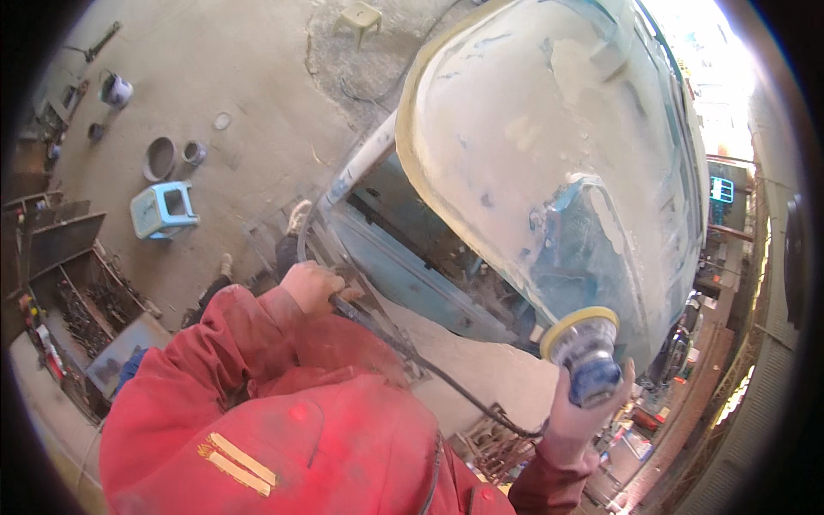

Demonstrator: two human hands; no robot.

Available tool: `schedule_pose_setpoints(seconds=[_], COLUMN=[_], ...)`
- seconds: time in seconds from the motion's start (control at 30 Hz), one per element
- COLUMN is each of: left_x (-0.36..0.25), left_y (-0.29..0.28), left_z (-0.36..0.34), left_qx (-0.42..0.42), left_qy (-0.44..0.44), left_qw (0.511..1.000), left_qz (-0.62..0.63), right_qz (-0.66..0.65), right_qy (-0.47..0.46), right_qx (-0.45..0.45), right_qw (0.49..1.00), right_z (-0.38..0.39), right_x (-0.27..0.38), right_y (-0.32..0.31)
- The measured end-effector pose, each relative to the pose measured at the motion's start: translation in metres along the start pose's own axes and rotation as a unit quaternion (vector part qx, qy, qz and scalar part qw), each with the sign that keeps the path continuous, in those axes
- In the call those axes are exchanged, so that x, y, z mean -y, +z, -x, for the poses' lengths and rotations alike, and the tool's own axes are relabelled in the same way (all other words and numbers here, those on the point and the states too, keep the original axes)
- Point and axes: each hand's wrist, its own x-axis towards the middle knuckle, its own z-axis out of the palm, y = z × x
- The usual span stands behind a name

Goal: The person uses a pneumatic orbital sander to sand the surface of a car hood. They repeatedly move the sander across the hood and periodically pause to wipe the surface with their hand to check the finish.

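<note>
My right hand [573,421] is wrapped round the blue body of a round power sander [592,367]. The sander's yellow-edged pad faces the lower part of a large curved panel [515,129], and I cannot tell whether it touches. Pale filler covers much of the panel, with blue-green patches showing through. A dark hose [455,386] runs from near the sander across to my left hand [313,287], whose fingers are closed round it in front of my chest.
A light blue stool [163,210] stands on the floor at left, near several buckets and tins [160,160]. A beige stool [359,17] is farther off. Metal boxes of tools [86,300] lie at far left. Parts and clutter line the right side below the panel.
</note>
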Motion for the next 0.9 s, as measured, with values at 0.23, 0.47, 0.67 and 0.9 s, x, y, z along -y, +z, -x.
schedule_pose_setpoints(seconds=[0.23, 0.47, 0.67, 0.9], left_x=[0.024, 0.033, 0.029, -0.005], left_y=[-0.005, -0.002, -0.024, -0.073], left_z=[0.004, -0.004, -0.010, -0.025], left_qx=[0.046, 0.106, 0.240, 0.109], left_qy=[-0.005, 0.036, 0.002, -0.037], left_qw=[0.999, 0.993, 0.962, 0.987], left_qz=[-0.023, -0.043, -0.133, -0.110], right_qz=[-0.127, -0.143, -0.174, -0.241], right_qy=[0.194, 0.272, 0.351, 0.338], right_qx=[-0.036, -0.044, -0.062, -0.027], right_qw=[0.972, 0.951, 0.918, 0.909], right_z=[0.052, 0.096, 0.110, 0.104], right_x=[-0.014, -0.018, -0.016, -0.013], right_y=[-0.008, -0.009, -0.012, -0.014])
